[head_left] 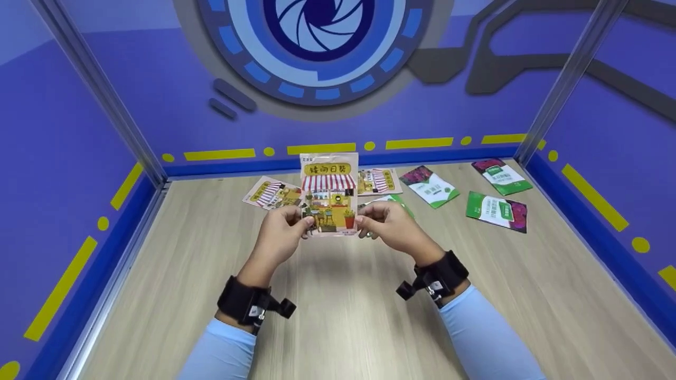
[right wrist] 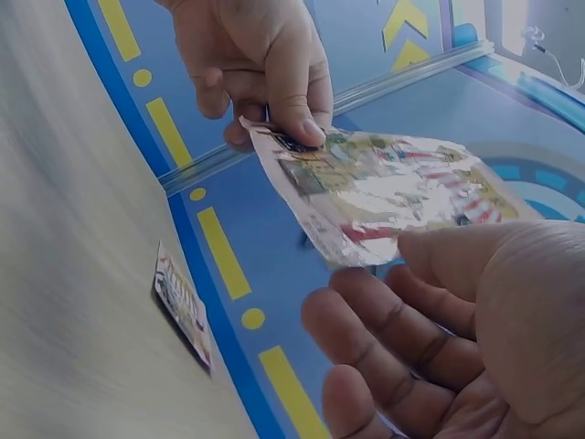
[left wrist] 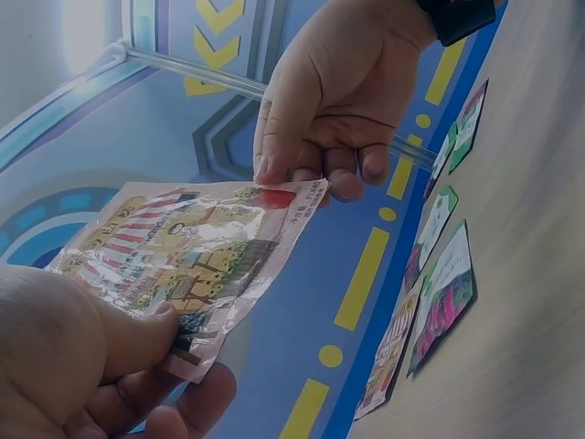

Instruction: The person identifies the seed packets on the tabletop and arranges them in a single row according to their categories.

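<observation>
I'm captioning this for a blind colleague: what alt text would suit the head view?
A person's left hand and right hand hold up an upright packet picturing a red-and-white striped awning, gripping its lower sides. Beyond it, on a wood-grain table, lie two similar awning packets and several green-and-white packets toward the right.

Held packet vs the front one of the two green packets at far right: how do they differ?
Held packet: pinched by the left hand and right hand, off the table; green packet: lying on it, untouched.
Held packet: pale pink with red-and-white stripes; green packet: green and white with a magenta end.
Held packet: title across the top; green packet: turned sideways.
Both: thin, rectangular, printed with lettering.
</observation>
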### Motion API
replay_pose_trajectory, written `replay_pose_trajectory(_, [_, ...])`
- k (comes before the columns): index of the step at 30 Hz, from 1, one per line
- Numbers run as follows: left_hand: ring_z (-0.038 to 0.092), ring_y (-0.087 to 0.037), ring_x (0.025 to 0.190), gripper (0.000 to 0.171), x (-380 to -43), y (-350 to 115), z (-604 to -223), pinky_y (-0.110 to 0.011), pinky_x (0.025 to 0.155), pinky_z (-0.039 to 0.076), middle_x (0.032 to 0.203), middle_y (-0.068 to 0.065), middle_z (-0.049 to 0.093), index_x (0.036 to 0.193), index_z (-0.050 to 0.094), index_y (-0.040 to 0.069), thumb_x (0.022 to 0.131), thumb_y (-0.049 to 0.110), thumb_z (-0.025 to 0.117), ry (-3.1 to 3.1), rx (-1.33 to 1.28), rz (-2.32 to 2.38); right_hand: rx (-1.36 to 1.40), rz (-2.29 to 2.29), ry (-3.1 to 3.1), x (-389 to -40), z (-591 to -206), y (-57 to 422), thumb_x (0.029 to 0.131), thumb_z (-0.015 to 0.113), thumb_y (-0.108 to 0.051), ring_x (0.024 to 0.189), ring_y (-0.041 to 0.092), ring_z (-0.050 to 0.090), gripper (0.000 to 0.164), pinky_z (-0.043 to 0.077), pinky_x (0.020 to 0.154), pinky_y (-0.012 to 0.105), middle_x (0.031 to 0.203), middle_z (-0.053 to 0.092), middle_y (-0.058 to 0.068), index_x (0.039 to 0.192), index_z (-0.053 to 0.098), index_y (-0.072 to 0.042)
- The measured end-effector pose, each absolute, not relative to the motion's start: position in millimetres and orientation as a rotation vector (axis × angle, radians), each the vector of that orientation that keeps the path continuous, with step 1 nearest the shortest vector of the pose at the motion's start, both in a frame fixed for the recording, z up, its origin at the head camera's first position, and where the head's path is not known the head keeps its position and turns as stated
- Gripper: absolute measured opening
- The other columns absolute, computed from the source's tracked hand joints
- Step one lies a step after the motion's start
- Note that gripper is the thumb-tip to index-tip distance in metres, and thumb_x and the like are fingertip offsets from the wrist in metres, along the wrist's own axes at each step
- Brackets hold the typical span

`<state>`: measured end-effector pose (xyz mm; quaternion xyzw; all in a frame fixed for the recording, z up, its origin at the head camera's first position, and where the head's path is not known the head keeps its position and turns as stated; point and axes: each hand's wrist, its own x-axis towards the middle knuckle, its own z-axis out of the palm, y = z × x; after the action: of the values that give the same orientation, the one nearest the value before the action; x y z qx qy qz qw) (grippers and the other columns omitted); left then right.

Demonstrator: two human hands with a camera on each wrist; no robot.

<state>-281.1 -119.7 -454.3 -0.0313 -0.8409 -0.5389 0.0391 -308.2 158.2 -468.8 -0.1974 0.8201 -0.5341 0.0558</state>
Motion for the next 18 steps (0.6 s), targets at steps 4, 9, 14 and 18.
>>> replay_pose_trajectory(4, [0.067, -0.019, 0.071, 0.017, -287, -125, -457, -0.032, 0.064, 0.053, 0.080, -0.006, 0.068, 0.084, 0.070, 0.008, 0.100, 0.015, 0.074, -2.582, -0.060, -1.650, -0.549, -1.572, 2.528, -314, -476, 163, 0.105, 0.067, -0.036, 0.100, 0.033, 0.076, 0.026, 0.061, 0.087, 0.052, 0.104, 0.079, 0.008, 0.112, 0.077, -0.013])
replay_pose_trajectory(9, [0.067, -0.018, 0.070, 0.015, -295, -142, -466, -0.030, 0.063, 0.055, 0.083, -0.008, 0.068, 0.089, 0.071, 0.006, 0.100, 0.015, 0.073, -2.619, 0.018, -1.617, -0.348, -1.336, 2.693, -324, -492, 175, 0.102, 0.070, -0.033, 0.129, 0.032, 0.062, 0.023, 0.051, 0.107, 0.053, 0.127, 0.070, 0.006, 0.117, 0.076, -0.017])
replay_pose_trajectory(14, [0.064, -0.016, 0.066, 0.019, -306, -171, -477, -0.028, 0.060, 0.053, 0.080, -0.006, 0.066, 0.085, 0.069, 0.004, 0.100, 0.016, 0.073, -2.673, 0.082, -1.480, -0.195, -1.162, 2.825, -338, -508, 195, 0.099, 0.073, -0.028, 0.148, 0.037, 0.047, 0.031, 0.038, 0.122, 0.056, 0.149, 0.057, 0.015, 0.125, 0.073, -0.011])
replay_pose_trajectory(18, [0.062, -0.016, 0.064, 0.024, -316, -198, -483, -0.029, 0.058, 0.050, 0.075, -0.004, 0.064, 0.080, 0.065, 0.005, 0.100, 0.017, 0.072, -2.687, 0.109, -1.418, -0.148, -0.981, 2.887, -346, -516, 207, 0.093, 0.079, -0.025, 0.146, 0.041, 0.048, 0.044, 0.041, 0.120, 0.057, 0.153, 0.052, 0.022, 0.133, 0.069, -0.008])
